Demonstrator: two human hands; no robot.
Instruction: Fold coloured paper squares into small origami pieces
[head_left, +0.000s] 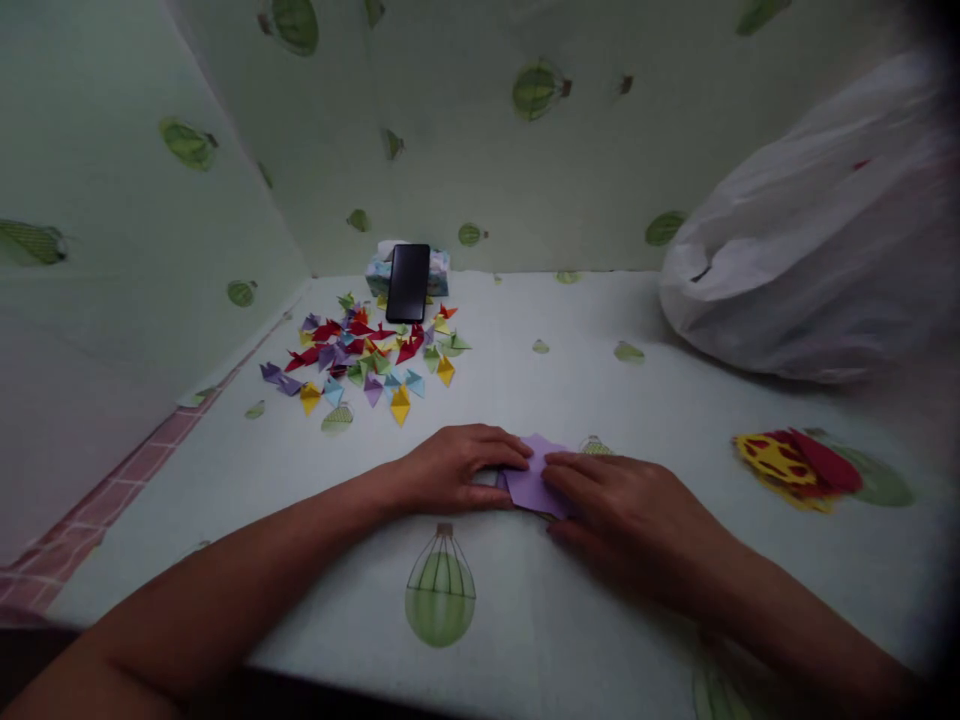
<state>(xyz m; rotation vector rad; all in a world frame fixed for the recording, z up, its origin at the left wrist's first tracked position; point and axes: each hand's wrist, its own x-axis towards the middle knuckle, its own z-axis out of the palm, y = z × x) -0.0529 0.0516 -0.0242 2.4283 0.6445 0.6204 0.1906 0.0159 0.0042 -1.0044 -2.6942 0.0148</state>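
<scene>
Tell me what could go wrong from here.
The purple paper might slip or crease unevenly, since the left hand and right hand touch it from opposite sides. The phone, propped upright before the tissue box, could topple onto the small folded papers if bumped.

Purple paper partly covered by both hands; several things cut off or blocked.
Left hand and right hand hide the paper's sides; underside out of sight, exact folds unclear. Left forearm cut off bottom-left, right forearm lost bottom-right. White plastic bag runs off the right edge, contents unreadable. Phone blocks part of tissue box. Small folded papers overlap, too small to count. Red-and-yellow cutouts: lower layers mostly covered.
</scene>
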